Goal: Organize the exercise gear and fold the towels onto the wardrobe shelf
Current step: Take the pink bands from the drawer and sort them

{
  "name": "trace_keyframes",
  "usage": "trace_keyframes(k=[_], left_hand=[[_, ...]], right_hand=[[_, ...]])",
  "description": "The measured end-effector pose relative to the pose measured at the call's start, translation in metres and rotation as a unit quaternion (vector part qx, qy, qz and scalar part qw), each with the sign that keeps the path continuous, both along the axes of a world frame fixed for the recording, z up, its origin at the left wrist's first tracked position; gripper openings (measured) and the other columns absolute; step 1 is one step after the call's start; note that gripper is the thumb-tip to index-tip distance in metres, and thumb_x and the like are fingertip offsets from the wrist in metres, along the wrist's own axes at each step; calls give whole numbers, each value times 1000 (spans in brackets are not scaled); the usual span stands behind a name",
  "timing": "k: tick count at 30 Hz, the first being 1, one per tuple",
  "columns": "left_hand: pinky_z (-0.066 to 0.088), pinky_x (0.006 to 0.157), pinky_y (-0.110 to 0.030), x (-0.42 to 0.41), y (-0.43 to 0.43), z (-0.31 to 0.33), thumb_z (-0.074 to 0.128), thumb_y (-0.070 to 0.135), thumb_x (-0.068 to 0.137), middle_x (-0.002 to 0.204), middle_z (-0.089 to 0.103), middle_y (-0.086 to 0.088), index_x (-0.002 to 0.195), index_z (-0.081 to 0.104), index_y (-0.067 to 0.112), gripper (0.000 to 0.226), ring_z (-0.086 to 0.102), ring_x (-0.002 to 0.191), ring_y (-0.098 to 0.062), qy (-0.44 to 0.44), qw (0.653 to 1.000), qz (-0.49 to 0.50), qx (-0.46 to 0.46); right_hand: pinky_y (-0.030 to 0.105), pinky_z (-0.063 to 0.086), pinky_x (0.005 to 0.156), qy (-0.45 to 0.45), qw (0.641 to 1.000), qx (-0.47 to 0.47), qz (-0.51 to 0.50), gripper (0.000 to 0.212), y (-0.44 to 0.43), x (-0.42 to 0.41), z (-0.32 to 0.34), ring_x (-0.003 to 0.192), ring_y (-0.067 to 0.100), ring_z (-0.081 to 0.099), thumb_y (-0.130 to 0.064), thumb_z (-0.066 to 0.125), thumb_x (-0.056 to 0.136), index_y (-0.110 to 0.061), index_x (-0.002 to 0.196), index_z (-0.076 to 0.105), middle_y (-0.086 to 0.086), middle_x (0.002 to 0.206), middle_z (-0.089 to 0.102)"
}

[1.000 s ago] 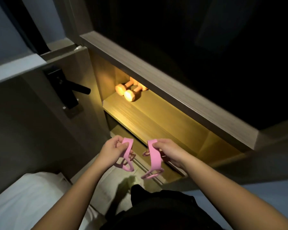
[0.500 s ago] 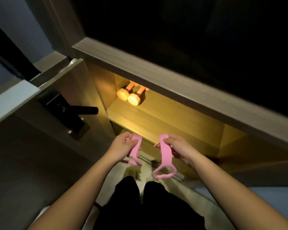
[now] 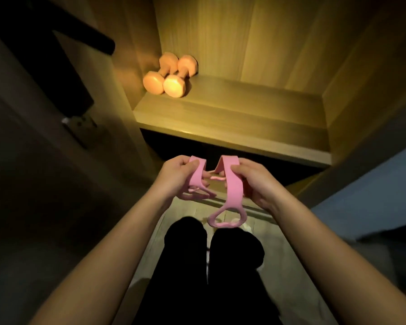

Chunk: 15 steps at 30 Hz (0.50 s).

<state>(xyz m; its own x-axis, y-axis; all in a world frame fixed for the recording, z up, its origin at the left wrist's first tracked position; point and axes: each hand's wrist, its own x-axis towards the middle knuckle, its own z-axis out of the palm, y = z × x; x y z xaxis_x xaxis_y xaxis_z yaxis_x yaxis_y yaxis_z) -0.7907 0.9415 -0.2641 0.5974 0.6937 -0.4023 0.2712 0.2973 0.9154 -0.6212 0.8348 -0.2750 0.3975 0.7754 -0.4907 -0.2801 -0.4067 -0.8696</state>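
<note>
Looks like a bedroom or dressing corner in a home, seen from close in front of an open built-in wardrobe (image 3: 244, 38). Shows wood-grain panels at the back and sides, lit warm yellow from inside, above a broad wardrobe shelf (image 3: 232, 118). Holds a pair of small dumbbells (image 3: 171, 76) side by side in the shelf's back left corner. Includes a door at the left with a black lever handle (image 3: 89, 41) and a metal latch plate (image 3: 79, 124), plus pale plank floor (image 3: 150, 242) below.
</note>
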Motion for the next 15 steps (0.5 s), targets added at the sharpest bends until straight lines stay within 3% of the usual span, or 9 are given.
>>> trace_keyframes(k=[3, 9, 11, 13, 15], left_hand=[[57, 71, -35, -17, -25, -28, 49, 20, 101, 85, 76, -9, 111, 64, 4, 23, 73, 75, -23, -7, 1000, 9, 3], [60, 65, -32, -39, -60, -50, 46, 4, 99, 83, 75, -14, 113, 61, -5, 23, 73, 72, -21, -43, 986, 26, -156], [61, 66, -35, -41, -67, -48, 44, -5, 96, 93, 74, -16, 117, 58, -4, 25, 73, 78, -25, -50, 981, 13, -188], [61, 71, -38, -41, -70, -49, 41, -11, 92, 100, 73, -18, 120, 55, -5, 31, 72, 81, -28, -60, 979, 9, -195], [59, 72, -39, -41, -75, -48, 41, -5, 92, 92, 74, -15, 116, 55, -5, 28, 72, 77, -25, -55, 982, -13, -178]], right_hand=[[27, 55, 58, -27, 1000, 2, -14, 19, -27, -23, -18, 67, 17, 71, -14, 50, 98, -11, 113, 63, 6, 85, 75], [45, 57, 88, 17, 997, -18, -78, 20, -72, -55, -27, 94, 29, 70, -11, 50, 99, -9, 114, 62, 14, 102, 71], [43, 57, 83, 34, 997, -18, -74, 18, -78, -56, -26, 93, 29, 69, -10, 49, 99, -10, 110, 63, 16, 104, 71], [36, 61, 64, 70, 995, -20, -68, 17, -83, -56, -24, 82, 25, 71, -10, 50, 99, -11, 110, 62, 15, 100, 70], [35, 60, 56, 142, 988, -16, -65, 21, -85, -55, -21, 81, 27, 70, -8, 50, 98, -10, 117, 59, 19, 102, 68]])
